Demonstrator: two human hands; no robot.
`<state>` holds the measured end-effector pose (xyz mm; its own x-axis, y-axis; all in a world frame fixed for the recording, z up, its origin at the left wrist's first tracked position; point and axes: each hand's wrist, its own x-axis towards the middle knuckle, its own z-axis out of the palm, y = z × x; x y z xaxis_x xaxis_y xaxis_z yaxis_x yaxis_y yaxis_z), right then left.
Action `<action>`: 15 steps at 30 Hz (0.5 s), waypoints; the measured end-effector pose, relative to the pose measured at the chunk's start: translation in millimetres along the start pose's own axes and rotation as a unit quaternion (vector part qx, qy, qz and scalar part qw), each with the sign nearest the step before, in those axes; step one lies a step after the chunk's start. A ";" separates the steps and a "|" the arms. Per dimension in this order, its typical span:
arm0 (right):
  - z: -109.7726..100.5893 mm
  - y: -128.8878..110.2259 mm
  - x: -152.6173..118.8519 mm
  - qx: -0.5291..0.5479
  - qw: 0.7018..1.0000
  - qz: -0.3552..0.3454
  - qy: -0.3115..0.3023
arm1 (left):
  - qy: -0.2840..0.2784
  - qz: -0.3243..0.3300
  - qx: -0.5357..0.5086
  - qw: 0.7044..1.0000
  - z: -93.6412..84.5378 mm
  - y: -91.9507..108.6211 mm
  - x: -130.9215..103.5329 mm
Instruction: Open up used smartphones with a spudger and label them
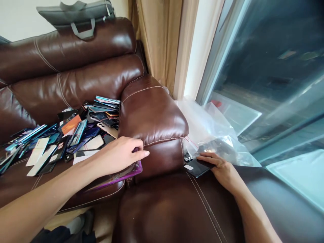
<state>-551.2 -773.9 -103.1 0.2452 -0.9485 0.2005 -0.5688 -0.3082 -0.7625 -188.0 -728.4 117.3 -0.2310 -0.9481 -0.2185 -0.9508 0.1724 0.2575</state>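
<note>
Left hand (121,153) was down on a purple phone cover (118,175), fingers curled over its top edge, holding it at the front of the sofa seat against the armrest (152,114). Right hand (222,168) lay flat beyond the armrest, fingertips pressing a black phone cover (196,167) that poked from the mouth of a clear plastic bag (215,131); I couldn't tell whether the thumb gripped underneath. Behind my left hand, a big heap of phone covers (63,138) in many colours spread over the brown leather sofa (76,77). A grey bag (76,15) sat on top of the backrest. Curtains (162,40) hung beside the window (273,74).
</note>
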 end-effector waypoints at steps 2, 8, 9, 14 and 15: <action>4.6 6.3 0.2 -0.031 0.999 0.009 -0.024 | 0.000 -0.014 -0.009 1.000 -0.4 -9.4 -3.5; 16.6 20.3 2.7 -0.116 0.991 0.041 -0.046 | 0.013 -0.030 -0.031 0.999 -6.1 -37.8 -5.7; 17.4 22.9 4.2 -0.123 0.991 0.044 -0.040 | 0.015 -0.028 -0.033 0.999 -6.4 -40.1 -7.0; 3.6 37.7 22.9 -0.144 0.989 0.019 -0.019 | 0.008 -0.032 -0.014 0.999 -9.4 -51.0 -28.2; -2.5 40.9 29.2 -0.146 0.989 0.007 -0.007 | 0.009 -0.037 -0.005 0.999 -10.8 -55.1 -34.5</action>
<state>-569.3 -814.4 -126.9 0.2449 -0.9523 0.1819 -0.7745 -0.3050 -0.5542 -125.4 -708.0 120.8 -0.1555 -0.9629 -0.2206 -0.9632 0.0983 0.2502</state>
